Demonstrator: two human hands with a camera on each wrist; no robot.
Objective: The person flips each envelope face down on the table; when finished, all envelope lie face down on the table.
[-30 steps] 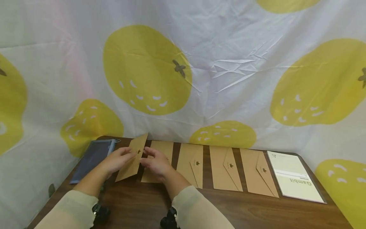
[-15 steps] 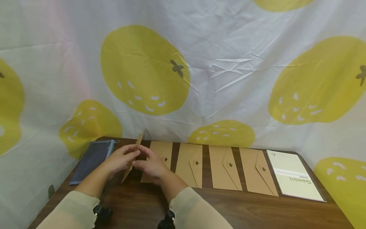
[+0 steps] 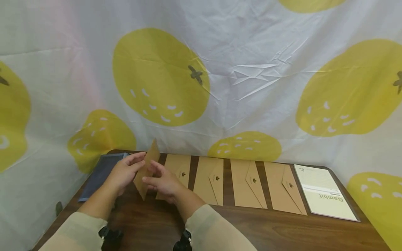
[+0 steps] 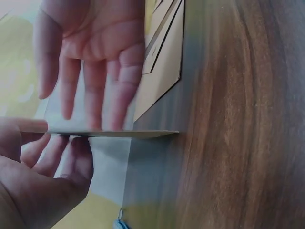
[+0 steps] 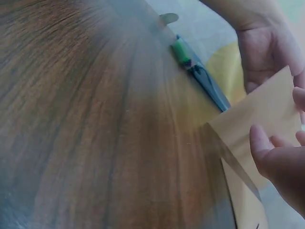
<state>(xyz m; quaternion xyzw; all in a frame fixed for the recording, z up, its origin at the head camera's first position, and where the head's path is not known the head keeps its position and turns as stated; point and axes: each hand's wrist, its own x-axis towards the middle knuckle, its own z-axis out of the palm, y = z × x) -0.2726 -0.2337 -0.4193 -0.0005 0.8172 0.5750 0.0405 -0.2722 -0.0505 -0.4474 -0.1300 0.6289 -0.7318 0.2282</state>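
Note:
One kraft envelope (image 3: 153, 153) stands upright on edge between the two hands above the table's left part. My left hand (image 3: 120, 174) pinches it; the left wrist view shows that thumb on one side and the fingers (image 4: 78, 155) on the other. My right hand (image 3: 166, 183) is at its other face, palm towards it, fingers fairly straight, with fingertips touching or very close to the envelope (image 4: 138, 134). In the right wrist view, the right thumb (image 5: 259, 143) lies in front of the envelope (image 5: 252, 109), and the left hand (image 5: 267, 52) is partly hidden behind it.
Several kraft envelopes (image 3: 204, 170) lie flat in a row to the right, crown marks on them. Beyond is a white booklet (image 3: 325, 191) marked "Gambit". A dark blue pouch (image 3: 100, 172) lies at the left edge. A patterned curtain (image 3: 235, 104) hangs behind the wooden table (image 3: 251, 230).
From nearly edge-on, the held envelope has turned so its right face shows more. The left hand has shifted slightly left and the hands are a little farther apart.

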